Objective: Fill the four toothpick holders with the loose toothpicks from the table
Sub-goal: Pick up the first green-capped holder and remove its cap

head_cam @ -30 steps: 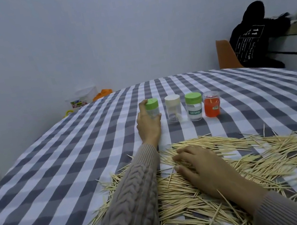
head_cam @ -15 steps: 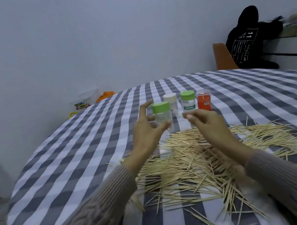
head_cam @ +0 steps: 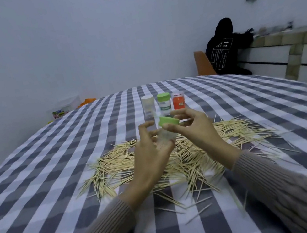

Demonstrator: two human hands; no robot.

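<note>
Two hands meet over the heap of loose toothpicks (head_cam: 185, 151), and between them is one clear toothpick holder (head_cam: 165, 137) with a green cap (head_cam: 168, 121). The left hand (head_cam: 150, 153) grips the holder's clear body from below and from its left side, fingers curled round it, thumb side toward the camera. The holder's long axis runs nearly upright, tipped a little so the cap leans away from the left hand and toward the right. The right hand (head_cam: 195, 127) comes in from the holder's right; its thumb and fingertips pinch the rim of the green cap, the other fingers loosely bent above it. So the cap lies straight between the right hand's fingers, at the top end of the holder's axis, and the right hand is the one placed to work it. By my judgement the step in hand is getting the cap off, by a twist or a pull along that axis, while the left hand keeps the body still. Whether the cap is already loosened cannot be told.

Beyond the held holder, on the checked tablecloth (head_cam: 56, 173), stand the other three in a row: a white-capped holder (head_cam: 148, 106), a green-capped labelled holder (head_cam: 164, 104) and an orange holder (head_cam: 178, 101), all upright, none visibly filled.
</note>
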